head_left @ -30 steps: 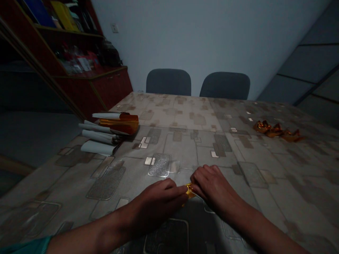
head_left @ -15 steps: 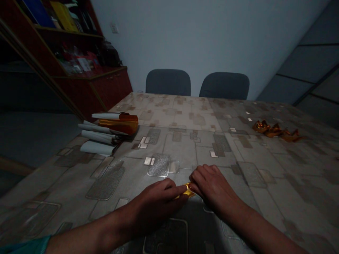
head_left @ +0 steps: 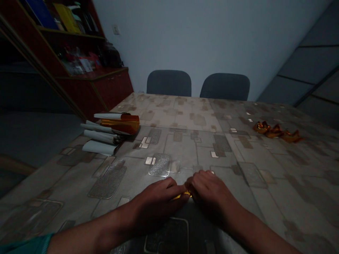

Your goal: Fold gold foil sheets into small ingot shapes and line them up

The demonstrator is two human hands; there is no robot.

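Observation:
Between my two hands, near the front of the table, is a small piece of shiny gold foil paper. My left hand pinches it between thumb and fingers, coming in from the left. From the right, my right hand is closed over the other end, its fingers curled and touching the left fingertips. Most of the foil paper is hidden by the fingers, so its folded shape does not show.
A stack of folded gold-and-white paper sheets lies at the table's left edge. Several folded gold foil pieces stand in a row at the right. Two grey chairs are behind the patterned table; a red cabinet stands back left.
My right hand has moved slightly down and left, closing over the foil paper, so less of the gold shows. My left hand keeps its pinch. The view has shifted a little.

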